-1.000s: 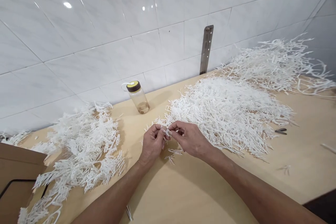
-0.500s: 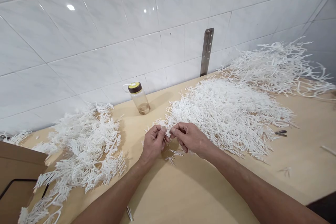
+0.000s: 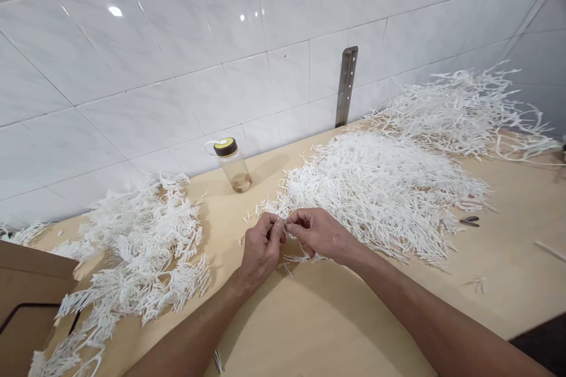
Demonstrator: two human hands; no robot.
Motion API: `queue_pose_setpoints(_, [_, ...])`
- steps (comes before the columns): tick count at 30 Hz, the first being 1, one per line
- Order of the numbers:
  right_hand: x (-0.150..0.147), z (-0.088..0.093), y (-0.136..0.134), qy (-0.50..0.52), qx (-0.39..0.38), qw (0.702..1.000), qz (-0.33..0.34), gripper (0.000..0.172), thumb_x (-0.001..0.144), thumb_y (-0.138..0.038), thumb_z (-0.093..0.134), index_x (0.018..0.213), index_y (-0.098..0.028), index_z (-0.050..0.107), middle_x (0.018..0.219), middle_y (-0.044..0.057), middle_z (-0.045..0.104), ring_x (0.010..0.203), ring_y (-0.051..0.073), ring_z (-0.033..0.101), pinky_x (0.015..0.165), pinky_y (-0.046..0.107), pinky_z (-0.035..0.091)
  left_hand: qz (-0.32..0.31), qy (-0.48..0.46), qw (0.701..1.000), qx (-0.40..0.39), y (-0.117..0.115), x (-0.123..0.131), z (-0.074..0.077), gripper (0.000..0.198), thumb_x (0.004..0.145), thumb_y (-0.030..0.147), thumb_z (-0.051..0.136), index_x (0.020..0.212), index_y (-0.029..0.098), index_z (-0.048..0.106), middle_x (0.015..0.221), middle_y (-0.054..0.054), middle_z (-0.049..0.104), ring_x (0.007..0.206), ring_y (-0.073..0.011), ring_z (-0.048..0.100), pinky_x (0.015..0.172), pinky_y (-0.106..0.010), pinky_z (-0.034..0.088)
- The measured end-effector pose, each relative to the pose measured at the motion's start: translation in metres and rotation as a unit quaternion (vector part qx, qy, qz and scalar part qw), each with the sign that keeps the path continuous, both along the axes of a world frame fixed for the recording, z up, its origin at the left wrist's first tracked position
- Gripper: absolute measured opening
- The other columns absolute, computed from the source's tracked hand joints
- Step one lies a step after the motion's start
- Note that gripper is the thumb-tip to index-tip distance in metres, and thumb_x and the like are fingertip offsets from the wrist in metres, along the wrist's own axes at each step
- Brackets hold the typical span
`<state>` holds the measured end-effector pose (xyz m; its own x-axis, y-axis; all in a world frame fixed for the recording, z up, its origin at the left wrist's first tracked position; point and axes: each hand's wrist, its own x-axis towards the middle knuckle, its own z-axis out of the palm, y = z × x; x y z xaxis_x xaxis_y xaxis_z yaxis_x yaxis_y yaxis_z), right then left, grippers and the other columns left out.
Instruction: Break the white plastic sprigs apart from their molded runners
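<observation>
At the near-left edge of a pile of short white strands point(image 3: 375, 188), my two hands meet with fingertips almost touching. My left hand point(image 3: 260, 247) is closed, thumb pressed against the index finger. My right hand point(image 3: 319, 233) pinches from the other side, its other fingers curled. A tiny bit of a white strand point(image 3: 285, 226) shows between the fingertips; the rest is hidden by my fingers. Just below the hands, a few loose white sprigs point(image 3: 289, 270) lie on the wooden table point(image 3: 309, 318).
Branched white pieces point(image 3: 145, 241) are heaped at left, beside a brown box point(image 3: 35, 288). A clear bottle point(image 3: 239, 177) stands behind my hands. Longer white strands point(image 3: 464, 109) lie far right, small dark snips point(image 3: 470, 221) nearer. A metal bracket point(image 3: 347, 85) leans on the tiled wall.
My fingertips have drawn closer together, and less of the white piece shows between them. My right hand has shifted slightly left. The view has moved a little; the piles look the same.
</observation>
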<state>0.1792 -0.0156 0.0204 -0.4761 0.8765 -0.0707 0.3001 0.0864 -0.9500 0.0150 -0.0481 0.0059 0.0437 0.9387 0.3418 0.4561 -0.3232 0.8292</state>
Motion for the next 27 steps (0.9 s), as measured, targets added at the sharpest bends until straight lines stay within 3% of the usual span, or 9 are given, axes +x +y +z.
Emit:
queue_pose_setpoints(3, [-0.004, 0.002, -0.002, -0.062, 0.075, 0.995, -0.035, 0.018, 0.086, -0.026, 0.050, 0.079, -0.019, 0.065, 0.064, -0.002, 0.060, 0.049, 0.011, 0.052, 0.046, 0.022, 0.036, 0.004, 0.041, 0.999, 0.015, 0.001, -0.001, -0.004, 0.021, 0.095, 0.034, 0.047, 0.082, 0.020, 0.054, 0.061, 0.003, 0.056, 0.054, -0.0102, 0.050, 0.055, -0.022, 0.038])
queue_pose_setpoints(7, [-0.009, -0.002, -0.005, -0.146, 0.217, 0.962, -0.082, 0.018, 0.083, -0.017, 0.050, 0.068, -0.018, 0.059, 0.068, 0.000, 0.060, 0.061, 0.013, 0.050, 0.056, 0.025, 0.034, 0.019, 0.117, 0.992, 0.042, 0.003, -0.004, -0.008, 0.017, 0.095, 0.031, 0.047, 0.086, 0.020, 0.056, 0.061, 0.004, 0.054, 0.053, -0.0102, 0.046, 0.054, -0.022, 0.036])
queue_pose_setpoints(10, [-0.012, -0.006, -0.006, -0.177, 0.263, 0.944, -0.093, 0.017, 0.082, -0.013, 0.050, 0.068, -0.017, 0.057, 0.072, 0.002, 0.061, 0.064, 0.013, 0.049, 0.060, 0.026, 0.034, 0.008, 0.141, 0.988, 0.059, 0.003, -0.004, -0.008, 0.017, 0.096, 0.029, 0.044, 0.086, 0.020, 0.055, 0.062, 0.004, 0.053, 0.054, -0.0104, 0.045, 0.055, -0.022, 0.036])
queue_pose_setpoints(12, [-0.013, -0.005, -0.006, -0.183, 0.264, 0.941, -0.108, 0.016, 0.083, -0.014, 0.050, 0.068, -0.017, 0.057, 0.073, 0.003, 0.062, 0.065, 0.014, 0.050, 0.060, 0.027, 0.034, -0.003, 0.130, 0.989, 0.065, 0.003, -0.004, -0.007, 0.016, 0.096, 0.028, 0.044, 0.085, 0.020, 0.054, 0.060, 0.004, 0.051, 0.052, -0.0102, 0.044, 0.053, -0.022, 0.035])
queue_pose_setpoints(17, [-0.018, -0.002, -0.009, -0.149, 0.182, 0.962, -0.139, 0.015, 0.085, -0.021, 0.052, 0.072, -0.019, 0.061, 0.066, 0.000, 0.061, 0.060, 0.014, 0.051, 0.056, 0.025, 0.035, 0.005, 0.064, 0.997, 0.047, 0.002, -0.002, -0.003, 0.018, 0.095, 0.031, 0.048, 0.083, 0.019, 0.054, 0.059, 0.004, 0.052, 0.052, -0.0096, 0.046, 0.054, -0.021, 0.036])
queue_pose_setpoints(23, [-0.023, -0.005, -0.011, -0.206, 0.336, 0.906, -0.153, 0.018, 0.092, -0.017, 0.047, 0.079, -0.016, 0.059, 0.079, 0.006, 0.063, 0.063, 0.014, 0.052, 0.055, 0.027, 0.034, 0.013, -0.008, 1.000, 0.017, 0.003, -0.002, 0.001, 0.021, 0.093, 0.034, 0.050, 0.079, 0.019, 0.054, 0.058, 0.004, 0.053, 0.051, -0.0094, 0.045, 0.052, -0.021, 0.036])
queue_pose_setpoints(27, [-0.004, 0.002, 0.002, -0.165, 0.208, 0.936, -0.230, 0.016, 0.086, -0.016, 0.053, 0.072, -0.017, 0.059, 0.069, 0.004, 0.064, 0.060, 0.015, 0.056, 0.055, 0.026, 0.040, 0.011, -0.026, 0.999, 0.025, 0.003, -0.004, 0.002, 0.020, 0.093, 0.035, 0.052, 0.080, 0.019, 0.053, 0.059, 0.004, 0.052, 0.052, -0.0091, 0.044, 0.053, -0.021, 0.035])
